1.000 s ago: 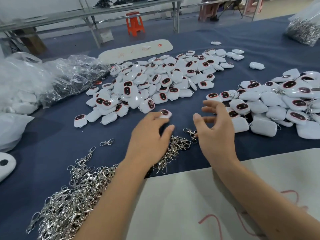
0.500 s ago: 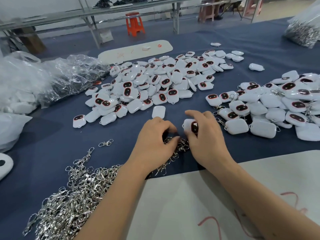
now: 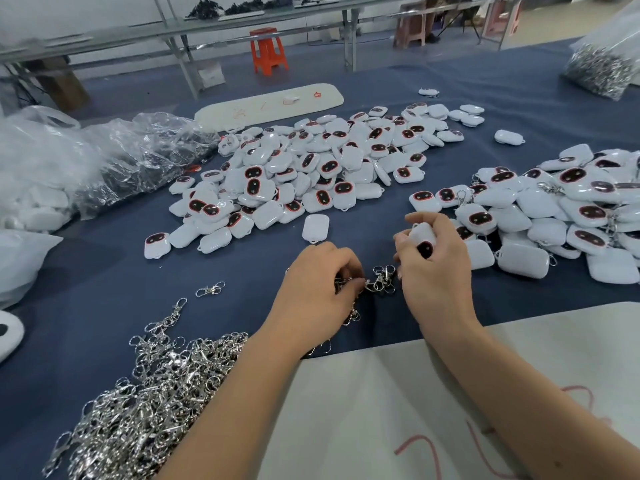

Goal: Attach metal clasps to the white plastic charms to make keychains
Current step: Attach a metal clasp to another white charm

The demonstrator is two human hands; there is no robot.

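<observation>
On the dark blue cloth-covered table (image 3: 104,306), beside the big silver heap of metal clasps (image 3: 149,393), the left hand (image 3: 322,289) pinches one silver clasp (image 3: 379,280) while the right hand (image 3: 436,268) grips a white plastic charm (image 3: 420,237), so the pick-up step looks done and hooking clasp to charm loop comes next.

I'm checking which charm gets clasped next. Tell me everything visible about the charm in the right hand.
The charm is a small rounded-rectangular piece of glossy white plastic with a dark oval, rimmed in red, on its face. The right hand grips it above the blue cloth, fingers curled over its top and thumb at its side, the oval end turned towards the camera. Its loop is hidden; no clasp shows on it.
</observation>
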